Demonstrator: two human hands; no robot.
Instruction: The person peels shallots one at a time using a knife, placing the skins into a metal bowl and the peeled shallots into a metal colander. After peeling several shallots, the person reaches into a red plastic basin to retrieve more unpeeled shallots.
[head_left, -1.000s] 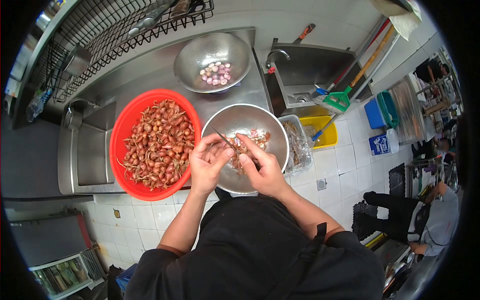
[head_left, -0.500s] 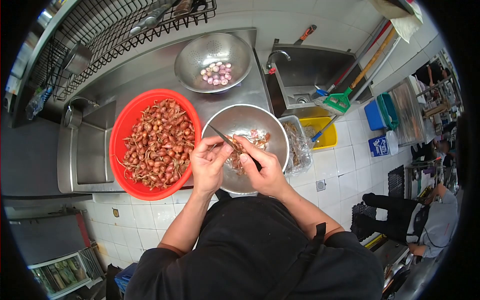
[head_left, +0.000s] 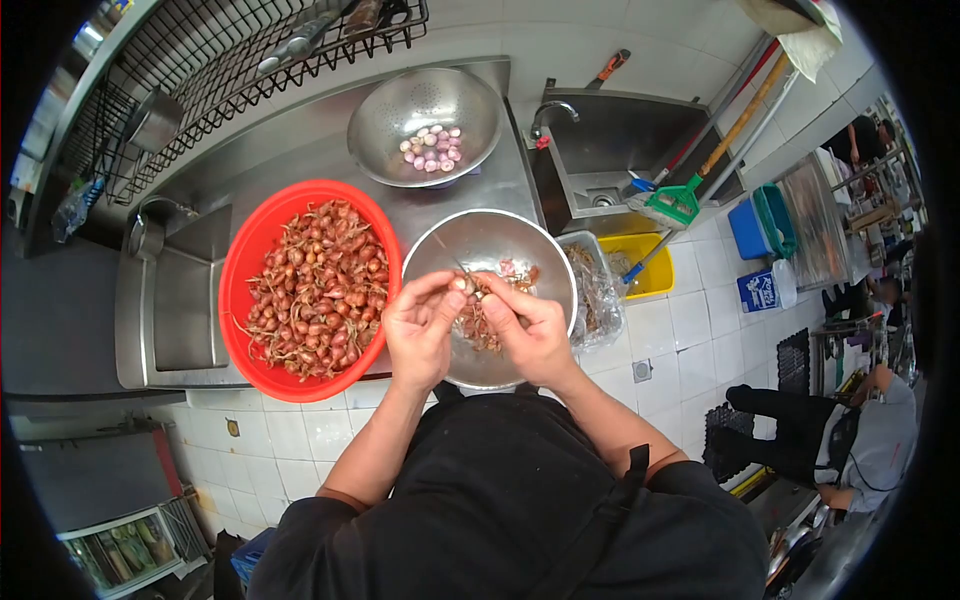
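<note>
Both hands meet over a steel bowl that holds reddish peelings. Between the thumb and fingers of my left hand is a small pale shallot. My right hand is closed around a small knife, whose thin dark blade points up and away; its handle is hidden by the fingers. On the left, a red tub is heaped with unpeeled shallots. Behind the bowl, a steel colander contains several peeled shallots.
A sink basin lies at the left, another sink at the back right. Beside the bowl are a plastic-lined container and a yellow tub. A wire rack hangs above. Another person stands far right.
The knife has turned from pointing up-left to pointing more steeply away, with less blade showing. My right hand has shifted slightly, and the pale shallot now shows at my left fingertips.
</note>
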